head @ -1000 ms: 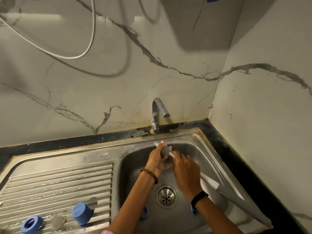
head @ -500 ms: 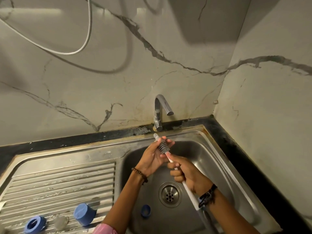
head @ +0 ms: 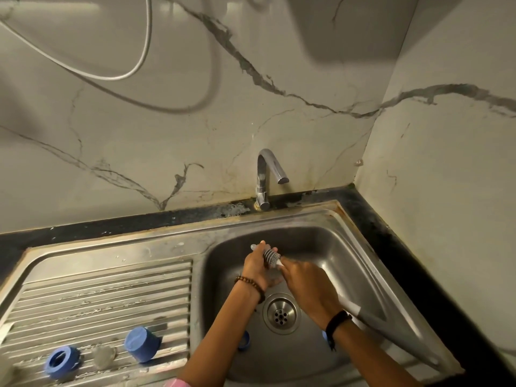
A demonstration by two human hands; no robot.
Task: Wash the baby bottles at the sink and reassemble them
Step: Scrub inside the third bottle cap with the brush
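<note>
Over the sink basin [head: 349,263] my left hand [head: 258,270] grips a small clear bottle part [head: 253,247]; only its tip shows past my fingers. The grey ribbed head of a bottle brush [head: 272,258] lies against that part. My right hand [head: 305,289] grips the brush just behind the head, and the white and grey handle [head: 371,317] runs back to the right. A blue ring [head: 61,361], a clear teat [head: 104,357] and a blue cap [head: 142,344] lie on the drainboard [head: 111,291].
The tap [head: 266,177] stands behind the basin with no water running. The drain [head: 280,312] sits under my wrists. Small blue pieces lie in the basin by my left forearm [head: 245,340] and by my right wrist [head: 324,335]. Tiled walls close in behind and on the right.
My right hand has slid forward along the brush until it is right behind the head. Both hands have dropped a little lower in the basin.
</note>
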